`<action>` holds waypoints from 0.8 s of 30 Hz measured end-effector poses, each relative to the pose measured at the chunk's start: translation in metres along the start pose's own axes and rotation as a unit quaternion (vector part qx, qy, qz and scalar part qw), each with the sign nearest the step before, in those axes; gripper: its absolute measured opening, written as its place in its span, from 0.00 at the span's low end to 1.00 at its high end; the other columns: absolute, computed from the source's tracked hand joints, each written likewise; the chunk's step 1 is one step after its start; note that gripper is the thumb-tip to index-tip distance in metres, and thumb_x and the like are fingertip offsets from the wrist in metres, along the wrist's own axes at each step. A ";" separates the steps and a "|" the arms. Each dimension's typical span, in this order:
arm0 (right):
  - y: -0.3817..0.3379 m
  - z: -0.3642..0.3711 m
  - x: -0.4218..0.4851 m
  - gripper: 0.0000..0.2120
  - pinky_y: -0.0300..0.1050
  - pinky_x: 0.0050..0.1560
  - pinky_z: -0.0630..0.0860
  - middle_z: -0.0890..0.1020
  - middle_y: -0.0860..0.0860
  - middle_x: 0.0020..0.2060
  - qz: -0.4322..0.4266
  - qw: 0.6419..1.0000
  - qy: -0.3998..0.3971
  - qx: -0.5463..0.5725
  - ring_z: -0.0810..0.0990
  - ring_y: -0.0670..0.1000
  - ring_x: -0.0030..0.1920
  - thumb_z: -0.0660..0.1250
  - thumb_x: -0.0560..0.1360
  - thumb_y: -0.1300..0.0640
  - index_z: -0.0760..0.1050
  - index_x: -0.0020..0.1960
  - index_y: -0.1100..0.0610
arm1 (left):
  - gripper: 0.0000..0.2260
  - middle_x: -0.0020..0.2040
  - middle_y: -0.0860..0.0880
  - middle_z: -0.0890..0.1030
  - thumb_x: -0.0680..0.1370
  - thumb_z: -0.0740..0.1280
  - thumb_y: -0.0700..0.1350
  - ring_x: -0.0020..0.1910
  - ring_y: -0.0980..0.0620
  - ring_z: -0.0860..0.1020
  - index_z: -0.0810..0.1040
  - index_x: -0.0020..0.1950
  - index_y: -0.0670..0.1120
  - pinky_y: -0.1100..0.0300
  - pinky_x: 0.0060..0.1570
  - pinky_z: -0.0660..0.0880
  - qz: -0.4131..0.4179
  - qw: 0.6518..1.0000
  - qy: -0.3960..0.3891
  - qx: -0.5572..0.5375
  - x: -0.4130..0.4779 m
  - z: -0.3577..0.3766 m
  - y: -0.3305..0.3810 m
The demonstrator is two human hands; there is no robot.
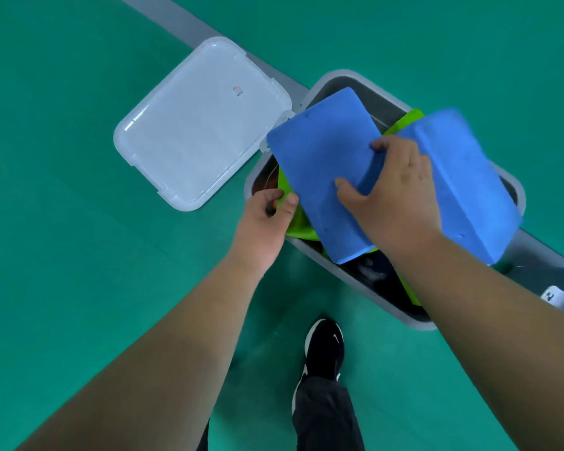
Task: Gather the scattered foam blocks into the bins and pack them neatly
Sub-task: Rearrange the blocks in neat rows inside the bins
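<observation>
A grey bin (345, 79) stands on the green floor at the centre right. My right hand (394, 196) grips the edge of a blue foam block (319, 164) that lies tilted over the bin's opening. A second blue foam block (463, 180) leans over the bin's right side, behind my right hand. Green foam (298, 222) lies under the blue blocks inside the bin. My left hand (264, 222) is at the bin's near-left rim, thumb and fingers curled at the green foam's edge. Dark items sit deeper in the bin, mostly hidden.
The bin's translucent white lid (196, 125) lies flat on the floor to the left of the bin. A grey floor line (183, 21) runs diagonally under the bin. My black shoe (323, 349) stands just in front of the bin. A white object (557, 297) lies at the right edge.
</observation>
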State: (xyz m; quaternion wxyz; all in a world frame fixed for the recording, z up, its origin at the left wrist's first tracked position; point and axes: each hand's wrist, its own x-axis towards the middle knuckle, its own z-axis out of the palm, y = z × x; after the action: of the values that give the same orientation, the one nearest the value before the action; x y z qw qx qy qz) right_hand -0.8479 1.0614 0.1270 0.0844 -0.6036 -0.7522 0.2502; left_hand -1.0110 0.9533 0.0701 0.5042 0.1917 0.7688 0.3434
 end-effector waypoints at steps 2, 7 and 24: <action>0.000 -0.002 0.002 0.39 0.53 0.67 0.69 0.74 0.51 0.65 0.038 0.999 -0.002 -0.002 0.70 0.57 0.64 0.73 0.69 0.36 0.67 0.72 0.56 | 0.23 0.57 0.53 0.82 0.78 0.65 0.66 0.55 0.54 0.82 0.77 0.66 0.53 0.48 0.60 0.80 0.017 1.000 0.003 0.006 0.001 0.002 0.000; -0.010 -0.012 0.015 0.35 0.51 0.61 0.69 0.71 0.50 0.58 0.084 0.995 -0.053 -0.018 0.71 0.57 0.63 0.71 0.66 0.29 0.72 0.64 0.50 | 0.08 0.54 0.46 0.83 0.83 0.66 0.58 0.48 0.50 0.83 0.77 0.58 0.56 0.44 0.55 0.80 0.012 1.000 -0.007 -0.008 0.008 0.000 0.000; -0.005 -0.060 -0.017 0.29 0.43 0.47 0.71 0.75 0.47 0.60 0.174 0.961 0.093 0.194 0.77 0.47 0.53 0.75 0.69 0.35 0.66 0.63 0.39 | 0.31 0.50 0.47 0.84 0.66 0.77 0.61 0.47 0.45 0.84 0.74 0.63 0.47 0.47 0.48 0.83 -0.088 0.986 -0.050 0.135 0.025 0.012 0.018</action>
State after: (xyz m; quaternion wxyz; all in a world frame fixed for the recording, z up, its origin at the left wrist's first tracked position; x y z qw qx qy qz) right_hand -0.8221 1.0608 0.1846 0.2249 -0.7182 -0.5611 0.3447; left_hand -1.0113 0.9860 0.0643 0.5395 0.2066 0.7960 0.1806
